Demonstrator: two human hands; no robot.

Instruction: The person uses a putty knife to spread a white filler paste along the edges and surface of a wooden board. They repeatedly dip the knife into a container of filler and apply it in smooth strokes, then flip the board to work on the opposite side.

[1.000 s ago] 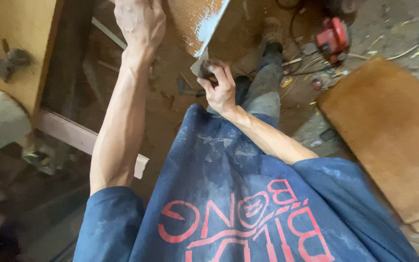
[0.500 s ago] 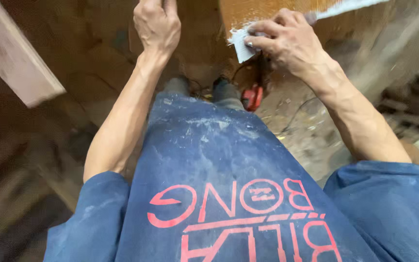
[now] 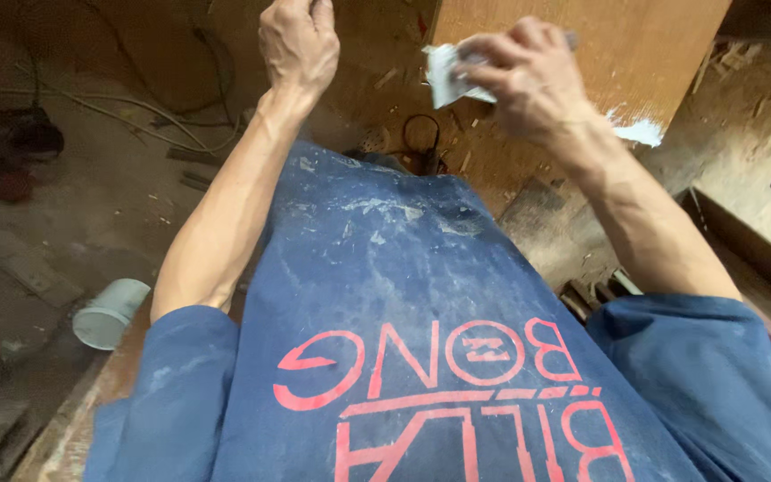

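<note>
1 flat putty knife (image 3: 451, 73), smeared white, in right hand (image 3: 528, 80).

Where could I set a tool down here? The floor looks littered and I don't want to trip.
The barest floor lies left of the left arm, between the cables above and the pale cup below. Crowded: wood scraps under the right arm, and chips beside the wooden panel where the right hand grips a white scraper.

floor (image 3: 91, 205): dusty, littered | cup (image 3: 109, 312) on its side | cables (image 3: 118, 116) | wood scraps (image 3: 29, 268)
</note>
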